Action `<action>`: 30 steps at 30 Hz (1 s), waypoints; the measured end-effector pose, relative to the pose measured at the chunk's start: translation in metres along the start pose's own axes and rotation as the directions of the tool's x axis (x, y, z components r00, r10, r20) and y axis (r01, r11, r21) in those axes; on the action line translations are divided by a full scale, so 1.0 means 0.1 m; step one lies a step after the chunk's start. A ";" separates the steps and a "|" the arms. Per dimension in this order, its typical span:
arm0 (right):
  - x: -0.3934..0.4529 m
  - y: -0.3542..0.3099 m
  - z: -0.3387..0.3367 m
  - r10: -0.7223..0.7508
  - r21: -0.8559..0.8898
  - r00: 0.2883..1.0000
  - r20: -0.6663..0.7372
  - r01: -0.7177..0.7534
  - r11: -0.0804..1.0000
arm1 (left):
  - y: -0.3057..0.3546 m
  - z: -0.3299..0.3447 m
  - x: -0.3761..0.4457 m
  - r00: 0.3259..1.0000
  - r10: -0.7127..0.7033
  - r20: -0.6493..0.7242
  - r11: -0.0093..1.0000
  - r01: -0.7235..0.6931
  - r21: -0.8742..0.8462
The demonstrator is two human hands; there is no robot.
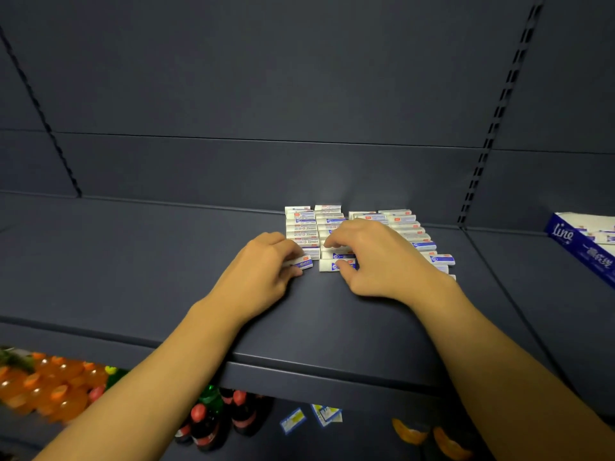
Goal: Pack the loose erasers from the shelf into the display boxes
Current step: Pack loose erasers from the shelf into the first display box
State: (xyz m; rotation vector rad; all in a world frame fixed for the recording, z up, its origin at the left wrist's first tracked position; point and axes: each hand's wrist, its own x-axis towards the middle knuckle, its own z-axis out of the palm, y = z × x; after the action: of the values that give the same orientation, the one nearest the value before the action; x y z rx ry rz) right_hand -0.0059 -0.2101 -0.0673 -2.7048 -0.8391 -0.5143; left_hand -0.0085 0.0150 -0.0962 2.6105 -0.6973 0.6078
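White-and-blue erasers lie in rows at the rear of the dark shelf. Left hand pinches one eraser; right hand grips several. Display box sits far right, partly filled. Most erasers remain unpacked.

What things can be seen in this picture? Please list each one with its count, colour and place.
erasers: too many to count, white with blue and red labels, in rows at the back middle of the shelf
shelf: one, dark blue-grey, across the middle
display box: one in view, blue and white, right edge of the shelf, cut off by the frame
orange bottles: many, blurred, lower left below the shelf
dark bottles: a few, red caps, below the shelf
price tags: a few, blue and yellow, bottom middle
left hand: grip around one eraser at the front of the left row
right hand: fingers curled on the front erasers of the next row
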 end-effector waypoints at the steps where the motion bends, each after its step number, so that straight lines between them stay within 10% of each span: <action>1: 0.00 0.00 0.00 -0.001 -0.001 1.000 0.005 0.001 1.000 | 0.00 0.00 0.00 1.000 -0.011 0.005 1.000 0.011 0.002; 30: 0.10 -0.08 0.02 0.074 0.014 0.984 0.163 -0.077 0.997 | -0.08 -0.09 0.03 0.995 -0.075 -0.069 0.995 0.070 -0.077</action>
State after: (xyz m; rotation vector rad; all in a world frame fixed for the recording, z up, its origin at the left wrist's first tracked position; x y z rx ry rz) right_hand -0.0020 -0.1976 -0.0640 -2.7756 -0.7729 -0.2696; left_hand -0.0044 0.0246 -0.0885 2.5199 -0.5885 0.6379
